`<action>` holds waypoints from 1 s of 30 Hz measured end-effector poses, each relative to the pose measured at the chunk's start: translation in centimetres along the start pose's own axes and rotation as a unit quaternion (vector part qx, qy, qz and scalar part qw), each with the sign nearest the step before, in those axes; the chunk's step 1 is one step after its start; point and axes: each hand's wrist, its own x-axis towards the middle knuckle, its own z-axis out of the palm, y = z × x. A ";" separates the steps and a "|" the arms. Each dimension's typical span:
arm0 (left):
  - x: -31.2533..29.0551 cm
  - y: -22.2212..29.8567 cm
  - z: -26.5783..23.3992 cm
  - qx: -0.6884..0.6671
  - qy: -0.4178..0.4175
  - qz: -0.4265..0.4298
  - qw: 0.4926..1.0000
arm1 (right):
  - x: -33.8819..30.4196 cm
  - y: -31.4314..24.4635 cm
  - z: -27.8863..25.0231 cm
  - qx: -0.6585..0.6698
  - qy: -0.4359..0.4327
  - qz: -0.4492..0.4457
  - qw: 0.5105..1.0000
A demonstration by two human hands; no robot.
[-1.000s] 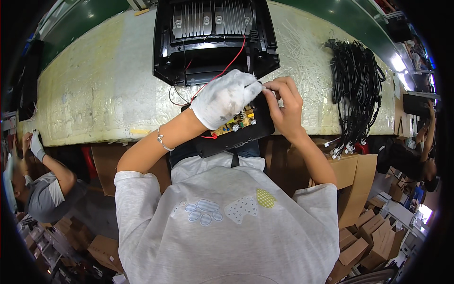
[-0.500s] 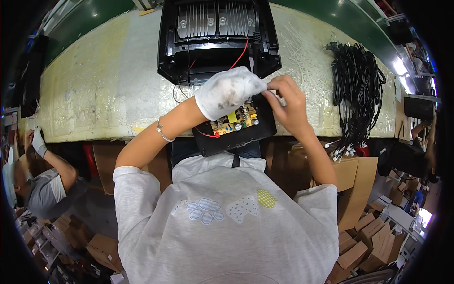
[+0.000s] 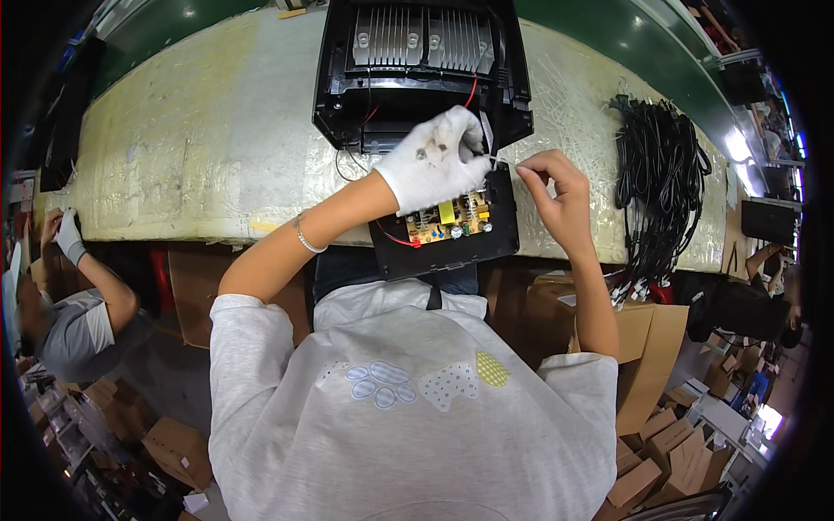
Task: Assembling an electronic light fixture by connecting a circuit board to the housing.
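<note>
My left hand (image 3: 434, 161), in a white glove smudged with grey, is closed in a pinch at one end of a thin white cable tie (image 3: 503, 160). The bare thumb and forefinger of my right hand (image 3: 559, 193) pinch its other end, a short way to the right. Beneath the glove lies a circuit board (image 3: 448, 226) with a yellow-wrapped part, fixed on a black panel (image 3: 452, 261) at the table's near edge. Behind it stands a black housing (image 3: 340, 97) with finned metal heat sinks (image 3: 383, 42). A red wire (image 3: 473, 90) runs down toward my glove, which hides its lower end.
A bundle of black cables (image 3: 660, 174) hangs over the table's near edge at right. Loose white strips (image 3: 569, 104) litter the tabletop. Cardboard boxes (image 3: 647, 347) stand below on the right. Another person (image 3: 82, 313) works at the far left.
My right hand has drawn away from the glove to the right and slightly down, so the tie shows between my hands. The whole view has shifted somewhat.
</note>
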 end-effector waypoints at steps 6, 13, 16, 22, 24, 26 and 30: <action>1.3 1.5 1.1 -0.024 0.034 -0.082 0.996 | 2.3 -1.7 0.3 -0.185 -0.093 -0.187 0.960; -0.7 1.2 1.2 -0.088 0.058 -0.078 0.991 | 2.7 -2.8 -0.5 -0.283 -0.105 -0.231 0.925; -5.4 2.7 0.6 0.093 0.194 0.230 0.949 | 2.6 -5.2 -1.8 -0.368 -0.112 -0.201 0.901; -15.7 -4.9 0.2 0.357 0.016 0.338 0.871 | 6.1 -10.4 1.2 -0.293 -0.108 -0.401 0.861; -15.0 -4.1 -0.5 0.361 0.088 0.420 0.828 | 8.2 -10.3 4.5 -0.297 -0.178 -0.418 0.840; -15.4 -3.7 -0.8 0.400 0.093 0.468 0.782 | 9.8 -9.5 7.8 -0.328 -0.260 -0.401 0.815; -15.3 2.0 -2.1 0.279 0.030 0.394 0.875 | 11.9 -10.7 11.7 -0.338 -0.448 -0.340 0.755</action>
